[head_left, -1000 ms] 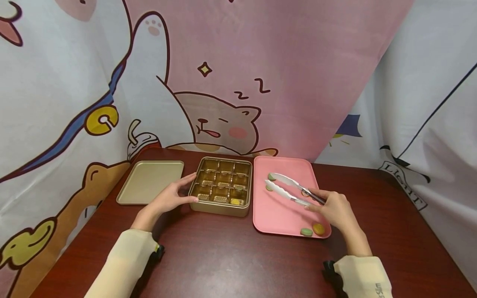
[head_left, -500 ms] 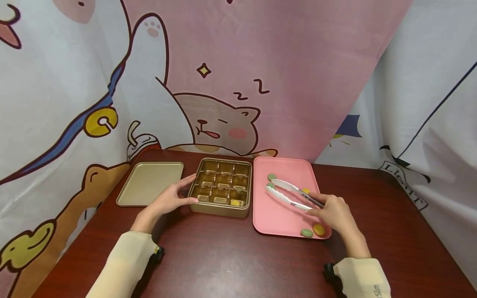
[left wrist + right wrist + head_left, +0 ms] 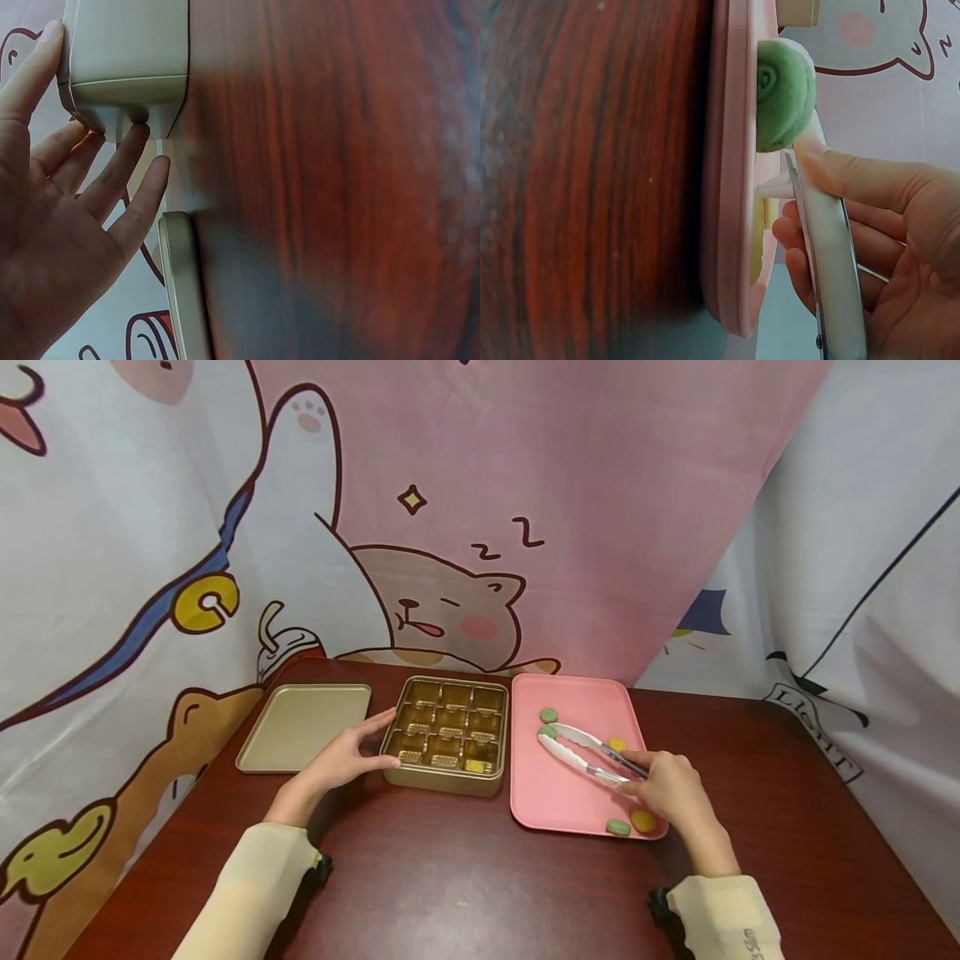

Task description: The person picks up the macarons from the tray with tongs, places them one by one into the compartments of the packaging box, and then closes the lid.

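My left hand (image 3: pixel 348 760) rests against the left side of a gold box (image 3: pixel 442 782), thumb at its front corner and fingers at its side. The box insert has nine-style square compartments, with a yellow macaron (image 3: pixel 476 767) in the front right one. With my right hand (image 3: pixel 671 785) I grip the tongs (image 3: pixel 570 757) over a pink tray (image 3: pixel 555 802). Their white tips lie on either side of a green macaron (image 3: pixel 548 732); whether they touch it is unclear. Another green macaron (image 3: pixel 549 715) sits just behind. In the right wrist view a green macaron (image 3: pixel 784 94) looms near the tongs (image 3: pixel 829 247).
A gold lid (image 3: pixel 303 731) lies left of the box. At the tray's front right corner are a green macaron (image 3: pixel 618 827) and a yellow macaron (image 3: pixel 642 821). Another yellow macaron (image 3: pixel 617 745) lies by the tray's right edge. A printed cloth (image 3: pixel 600 527) hangs behind the table.
The tongs' tips have moved from the rear green macaron down to the nearer one, and their arms have drawn somewhat closer together. My left hand stays at the box.
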{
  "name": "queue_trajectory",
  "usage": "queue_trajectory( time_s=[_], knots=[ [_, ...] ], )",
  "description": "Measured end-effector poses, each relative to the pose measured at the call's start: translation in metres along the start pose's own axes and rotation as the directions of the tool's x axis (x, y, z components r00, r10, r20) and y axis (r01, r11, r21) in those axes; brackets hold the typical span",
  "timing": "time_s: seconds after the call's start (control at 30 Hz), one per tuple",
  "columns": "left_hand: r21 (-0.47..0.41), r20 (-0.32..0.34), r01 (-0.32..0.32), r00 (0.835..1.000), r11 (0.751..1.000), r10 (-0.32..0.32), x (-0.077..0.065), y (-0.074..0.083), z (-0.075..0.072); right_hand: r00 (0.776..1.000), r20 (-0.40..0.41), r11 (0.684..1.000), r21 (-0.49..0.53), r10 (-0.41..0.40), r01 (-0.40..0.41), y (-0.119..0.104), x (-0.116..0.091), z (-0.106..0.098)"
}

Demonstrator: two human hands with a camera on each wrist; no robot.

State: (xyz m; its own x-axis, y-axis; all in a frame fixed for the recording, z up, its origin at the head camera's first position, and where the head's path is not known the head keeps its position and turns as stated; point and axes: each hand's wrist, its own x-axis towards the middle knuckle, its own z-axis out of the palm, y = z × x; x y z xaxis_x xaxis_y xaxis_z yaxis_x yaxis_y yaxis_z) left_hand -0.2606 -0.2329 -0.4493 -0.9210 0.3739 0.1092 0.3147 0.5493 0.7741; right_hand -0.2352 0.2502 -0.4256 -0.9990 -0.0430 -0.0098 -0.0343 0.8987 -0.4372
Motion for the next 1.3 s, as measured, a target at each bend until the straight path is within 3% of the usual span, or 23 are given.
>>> queue_trajectory(
  time_s=[0.6, 0.83, 1.3],
  knots=[
    [-0.016, -0.001, 0.006, 1.000, 1.000, -0.006, 0.002, 0.001, -0.002, 0.991, -0.114, 0.997, 0.012, -0.072, 0.073, 0.005, -0.002, 0.005],
    [-0.017, -0.003, 0.014, 1.000, 1.000, -0.014, -0.002, 0.001, 0.001, 0.991, -0.112, 0.996, 0.040, -0.070, 0.075, 0.002, -0.004, 0.006],
    [-0.014, -0.009, -0.015, 1.000, 1.000, 0.014, -0.001, 0.000, 0.002, 0.972, -0.190, 0.988, 0.036, -0.142, 0.151, -0.010, -0.001, 0.002]
  ],
)
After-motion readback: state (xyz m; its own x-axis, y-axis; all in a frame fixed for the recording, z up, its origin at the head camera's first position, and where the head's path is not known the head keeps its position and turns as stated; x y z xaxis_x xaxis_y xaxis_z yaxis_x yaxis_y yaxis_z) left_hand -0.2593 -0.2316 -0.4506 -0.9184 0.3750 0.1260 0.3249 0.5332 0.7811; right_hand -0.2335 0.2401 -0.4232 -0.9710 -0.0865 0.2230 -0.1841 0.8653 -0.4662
